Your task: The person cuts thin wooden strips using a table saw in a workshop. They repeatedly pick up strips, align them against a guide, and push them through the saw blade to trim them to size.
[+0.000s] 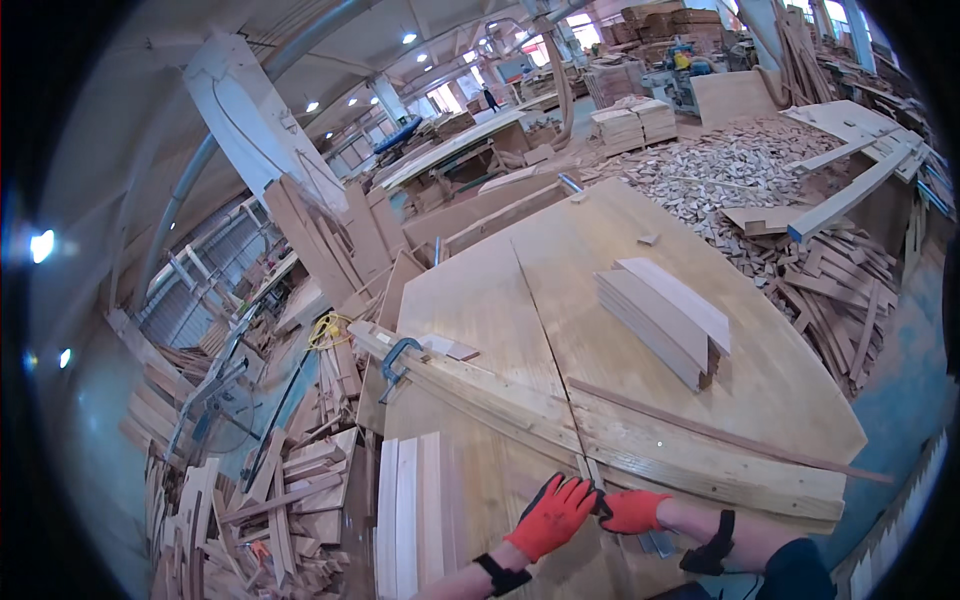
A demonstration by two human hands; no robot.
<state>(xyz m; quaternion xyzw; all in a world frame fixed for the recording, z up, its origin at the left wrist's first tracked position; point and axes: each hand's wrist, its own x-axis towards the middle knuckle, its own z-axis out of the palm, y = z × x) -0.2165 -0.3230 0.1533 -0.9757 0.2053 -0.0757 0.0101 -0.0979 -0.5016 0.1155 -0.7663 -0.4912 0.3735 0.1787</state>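
Note:
Both of my hands wear red gloves with black palms and fingertips, and they meet over the near part of a large plywood tabletop (470, 300). My left hand (553, 517) has its fingers stretched toward the other hand, with nothing visible in them. Closed, with its fingertips touching the left hand's, my right hand (634, 511) hides whatever may be between its fingers. A narrow slit runs up the tabletop just beyond the hands. Past them lies a long wooden fence board (690, 458), held at its left end by a blue clamp (398, 362).
On the tabletop, long planks (410, 510) stand left of my hands, and a stack of boards (655, 325) lies beyond the fence. A thin strip (720, 428) lies along it. Scrap wood (300, 490) piles up at left; offcuts (735, 165) heap at far right.

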